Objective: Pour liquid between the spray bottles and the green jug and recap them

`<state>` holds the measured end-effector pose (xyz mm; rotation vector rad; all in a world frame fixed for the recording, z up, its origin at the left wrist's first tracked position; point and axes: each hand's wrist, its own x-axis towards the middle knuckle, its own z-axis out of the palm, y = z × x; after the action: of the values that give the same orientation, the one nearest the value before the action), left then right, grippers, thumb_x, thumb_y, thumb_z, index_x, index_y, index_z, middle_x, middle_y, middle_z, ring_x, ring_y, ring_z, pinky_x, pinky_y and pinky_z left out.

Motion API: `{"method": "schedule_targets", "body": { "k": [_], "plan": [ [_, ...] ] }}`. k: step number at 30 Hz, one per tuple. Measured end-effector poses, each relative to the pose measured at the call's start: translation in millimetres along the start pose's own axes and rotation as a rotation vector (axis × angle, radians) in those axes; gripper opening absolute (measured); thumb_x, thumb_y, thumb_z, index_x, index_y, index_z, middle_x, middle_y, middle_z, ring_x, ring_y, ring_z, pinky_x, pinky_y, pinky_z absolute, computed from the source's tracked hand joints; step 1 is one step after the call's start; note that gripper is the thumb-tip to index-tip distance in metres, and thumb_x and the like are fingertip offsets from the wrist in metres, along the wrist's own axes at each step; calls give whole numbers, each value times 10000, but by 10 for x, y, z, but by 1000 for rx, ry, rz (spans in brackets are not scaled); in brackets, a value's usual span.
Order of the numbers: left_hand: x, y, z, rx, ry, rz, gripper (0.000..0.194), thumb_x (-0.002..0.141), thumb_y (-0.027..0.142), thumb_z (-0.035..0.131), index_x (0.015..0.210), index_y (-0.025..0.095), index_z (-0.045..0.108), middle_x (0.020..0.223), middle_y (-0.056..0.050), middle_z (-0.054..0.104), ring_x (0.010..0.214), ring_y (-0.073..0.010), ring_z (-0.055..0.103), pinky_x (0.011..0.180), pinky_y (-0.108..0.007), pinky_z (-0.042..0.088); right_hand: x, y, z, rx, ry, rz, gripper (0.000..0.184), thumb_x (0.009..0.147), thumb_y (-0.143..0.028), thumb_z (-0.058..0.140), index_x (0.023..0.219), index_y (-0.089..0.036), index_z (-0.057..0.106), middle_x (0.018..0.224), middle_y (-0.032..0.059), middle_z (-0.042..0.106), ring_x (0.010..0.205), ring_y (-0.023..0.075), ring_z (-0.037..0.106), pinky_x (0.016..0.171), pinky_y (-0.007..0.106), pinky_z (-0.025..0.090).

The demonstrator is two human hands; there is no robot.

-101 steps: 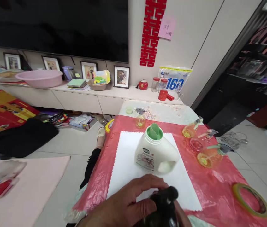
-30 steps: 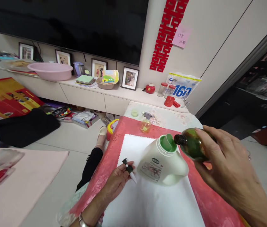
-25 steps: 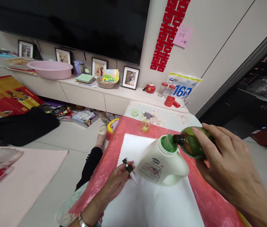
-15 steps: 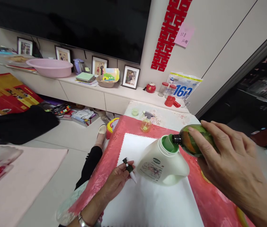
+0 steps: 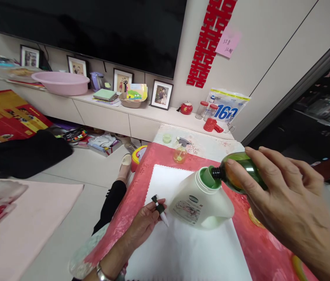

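Observation:
My right hand (image 5: 288, 195) grips a green see-through bottle (image 5: 242, 171) and holds it tilted, almost lying on its side. Its black threaded neck rests at the open mouth of a pale green jug (image 5: 203, 203), beside the green spout inside the rim. Whether liquid runs out cannot be made out. The jug stands upright on a white sheet (image 5: 165, 249), with a label on its front. Left of the jug, my left hand (image 5: 144, 222) pinches a small black pump top with a white tip (image 5: 159, 210) between thumb and fingers.
Behind the jug stand a clear amber spray bottle (image 5: 180, 154) and a small green cup (image 5: 167, 138). A red cloth (image 5: 135, 187) covers the table. Past its far edge runs a low cabinet with photo frames (image 5: 162, 95) and a pink basin (image 5: 62, 84). A leg (image 5: 110, 203) shows at the left.
The bottle in my right hand has shifted very slightly left, and its tilt looks almost unchanged. My left hand and the jug stay where they were.

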<state>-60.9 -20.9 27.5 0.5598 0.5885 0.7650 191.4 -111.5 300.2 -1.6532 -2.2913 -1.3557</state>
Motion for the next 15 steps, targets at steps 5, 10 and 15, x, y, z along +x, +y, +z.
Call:
{"method": "schedule_targets", "body": {
  "k": [5, 10, 15],
  "plan": [
    [-18, 3, 8, 5, -7, 4, 441, 701, 331, 886, 1103, 181, 783, 1004, -42, 811, 937, -199, 730, 788, -242, 526, 10, 2, -14, -30, -14, -14, 424, 1037, -36, 358, 1382, -236, 500, 1505, 176, 344, 1333, 418, 429, 949, 604, 434],
    [26, -58, -71, 7, -23, -3, 434, 706, 335, 887, 1107, 212, 777, 1028, -53, 796, 927, -188, 722, 805, -265, 523, 28, -1, -36, -63, -39, -27, 461, 1020, -4, 371, 1372, -261, 519, 1506, 154, 352, 1332, 402, 439, 940, 576, 447],
    [59, -102, -142, -1, -57, -17, 457, 712, 341, 881, 1138, 228, 760, 1070, -67, 781, 941, -165, 699, 830, -263, 507, 31, -17, -77, -61, -65, -19, 470, 1016, 8, 325, 1369, -249, 498, 1513, 159, 336, 1351, 404, 415, 945, 601, 434]
  ]
}}
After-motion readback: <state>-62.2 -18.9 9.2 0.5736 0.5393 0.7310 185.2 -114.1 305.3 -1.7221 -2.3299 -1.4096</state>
